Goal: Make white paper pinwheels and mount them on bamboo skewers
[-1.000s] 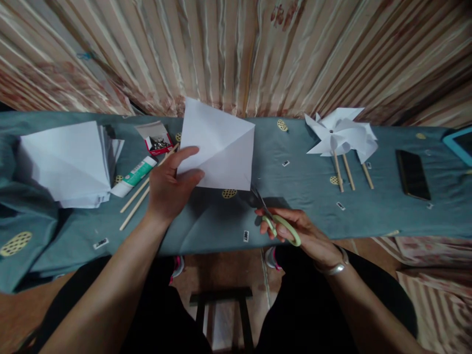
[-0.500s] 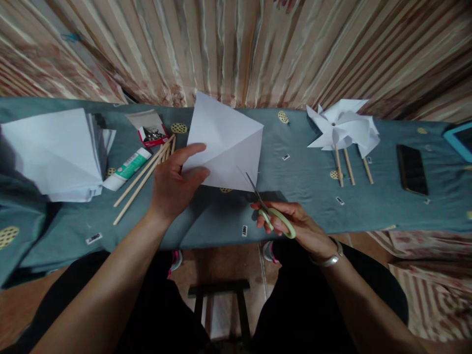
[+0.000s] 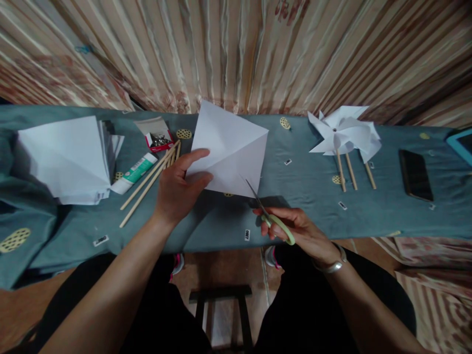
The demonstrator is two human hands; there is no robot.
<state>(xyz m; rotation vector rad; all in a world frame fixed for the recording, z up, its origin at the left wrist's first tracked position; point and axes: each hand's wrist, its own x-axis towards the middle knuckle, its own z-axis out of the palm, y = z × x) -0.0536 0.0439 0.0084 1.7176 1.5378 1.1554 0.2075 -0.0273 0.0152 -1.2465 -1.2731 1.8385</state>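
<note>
My left hand (image 3: 180, 187) grips a white square sheet of paper (image 3: 232, 142) by its left edge, thumb and index finger lying over the top face. Diagonal creases cross the sheet. Scissors (image 3: 278, 228) with pale green handles are in my right hand (image 3: 295, 226), fingers through the loops. Their blades lie at the paper's lower right corner and point up and left; one blade passes over the sheet. Whether the blades have cut into the paper is too fine to make out.
To the left lie a stack of white paper (image 3: 70, 157), a glue tube (image 3: 134, 172), several wooden sticks (image 3: 143, 189) and an open box of metal pins (image 3: 159, 140). Finished paper pinwheels (image 3: 342, 130) on sticks, a black phone (image 3: 415, 174) and a blue-edged device (image 3: 459, 145) lie right.
The whole view has shifted slightly, so everything sits a little lower and to the right. The scissors look more closed than before, their handles nearer together. The left hand keeps its hold.
</note>
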